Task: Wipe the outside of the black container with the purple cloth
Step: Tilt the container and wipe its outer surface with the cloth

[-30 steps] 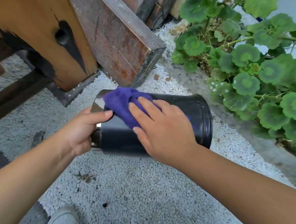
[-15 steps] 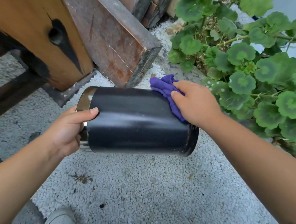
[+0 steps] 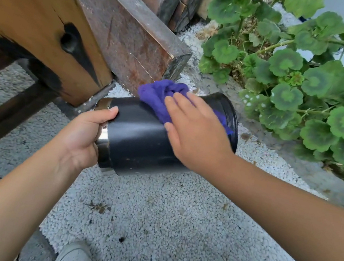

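Slides purple cloth (image 3: 156,96) back from far end along black container (image 3: 139,143) under flat right hand (image 3: 196,138); grips near end with curled left hand (image 3: 82,138).

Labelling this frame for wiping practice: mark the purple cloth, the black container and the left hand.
purple cloth (image 3: 156,96), head view, on its bunched upper folds.
black container (image 3: 141,146), head view, on its bare side wall.
left hand (image 3: 82,136), head view, on the middle of the hand.

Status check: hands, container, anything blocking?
Left hand grips black container at its metal rim, held sideways. Right hand presses purple cloth flat on its upper side. Wooden beam close behind, nothing blocking.
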`<state>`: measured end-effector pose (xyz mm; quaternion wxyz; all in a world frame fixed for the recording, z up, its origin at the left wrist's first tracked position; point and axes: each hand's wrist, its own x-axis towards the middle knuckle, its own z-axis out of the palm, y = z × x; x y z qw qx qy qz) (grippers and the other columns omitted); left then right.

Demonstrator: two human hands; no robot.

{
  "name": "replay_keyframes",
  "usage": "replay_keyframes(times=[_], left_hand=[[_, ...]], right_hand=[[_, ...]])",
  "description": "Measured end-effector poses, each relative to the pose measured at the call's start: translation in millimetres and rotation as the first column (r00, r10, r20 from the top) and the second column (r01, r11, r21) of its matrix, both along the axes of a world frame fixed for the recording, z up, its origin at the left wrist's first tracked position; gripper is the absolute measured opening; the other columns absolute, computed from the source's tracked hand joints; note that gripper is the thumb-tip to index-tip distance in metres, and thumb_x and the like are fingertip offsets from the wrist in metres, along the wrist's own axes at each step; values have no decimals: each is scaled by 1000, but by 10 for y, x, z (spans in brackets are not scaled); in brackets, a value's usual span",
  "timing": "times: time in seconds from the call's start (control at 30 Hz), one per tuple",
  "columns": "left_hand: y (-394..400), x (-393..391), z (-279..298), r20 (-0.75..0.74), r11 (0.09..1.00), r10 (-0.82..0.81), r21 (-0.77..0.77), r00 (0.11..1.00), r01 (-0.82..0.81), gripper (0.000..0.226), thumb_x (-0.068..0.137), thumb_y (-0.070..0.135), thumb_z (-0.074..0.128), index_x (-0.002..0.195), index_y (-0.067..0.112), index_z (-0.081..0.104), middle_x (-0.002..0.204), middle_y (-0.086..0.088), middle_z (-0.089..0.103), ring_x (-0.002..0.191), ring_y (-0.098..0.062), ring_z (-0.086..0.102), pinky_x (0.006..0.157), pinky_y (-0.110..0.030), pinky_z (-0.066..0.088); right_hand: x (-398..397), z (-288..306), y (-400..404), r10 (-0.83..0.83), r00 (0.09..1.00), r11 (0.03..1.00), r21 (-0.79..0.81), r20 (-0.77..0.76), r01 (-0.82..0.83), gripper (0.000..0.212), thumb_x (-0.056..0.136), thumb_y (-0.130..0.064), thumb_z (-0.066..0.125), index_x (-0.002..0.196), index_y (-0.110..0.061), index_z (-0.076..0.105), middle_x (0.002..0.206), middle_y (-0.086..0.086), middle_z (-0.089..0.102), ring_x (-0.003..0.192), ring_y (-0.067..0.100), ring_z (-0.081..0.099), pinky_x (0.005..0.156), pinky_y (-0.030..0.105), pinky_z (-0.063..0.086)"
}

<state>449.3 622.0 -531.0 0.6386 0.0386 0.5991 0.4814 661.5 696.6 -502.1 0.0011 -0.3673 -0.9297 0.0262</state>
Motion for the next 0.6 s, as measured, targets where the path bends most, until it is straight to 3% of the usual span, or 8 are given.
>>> replay_keyframes(times=[0.07,0.17,0.33,0.47,0.57,0.6], left_hand=[[49,14,12,54,1000,-17,8,998,17,29,88,31,60,95,12,80,100,-9,78,91,-29,75,72,-42,60],[66,-14,5,74,998,11,56,997,-15,35,95,32,54,77,20,82,89,-1,79,81,-24,76,60,-43,60],[127,-48,-41,141,995,64,70,988,-75,46,101,35,43,98,6,79,116,-17,72,102,-33,71,67,-47,61],[114,-80,-21,123,988,128,68,984,-137,47,100,38,44,95,7,80,121,-18,70,103,-34,71,71,-49,61],[-73,68,-108,213,970,156,152,965,-190,67,93,62,40,116,8,72,127,-20,66,116,-38,64,92,-56,53],[-154,155,-153,190,971,158,150,969,-188,70,90,68,37,117,13,72,125,-18,68,114,-37,65,93,-56,53]], right_hand=[[-157,-39,-83,92,995,996,20,-28,-92,56,98,-34,33,145,-4,36,145,16,45,134,34,39,115,44,23],[-288,-109,-174,137,979,990,36,-148,-133,53,96,-36,44,143,-12,44,143,14,49,131,36,43,105,47,37],[-244,-64,140,88,983,995,52,-164,-80,52,93,-39,42,136,-12,52,133,9,58,118,33,53,91,46,47],[8,-104,438,-45,993,996,68,-109,53,53,97,-38,36,140,-9,48,139,11,54,123,34,49,107,43,37],[111,-149,481,-73,991,993,80,-111,82,53,99,-36,34,141,-7,47,142,14,52,127,36,47,113,42,30],[99,-156,467,-82,989,992,83,-123,92,52,99,-35,35,140,-6,48,141,15,53,125,37,48,113,43,31]])
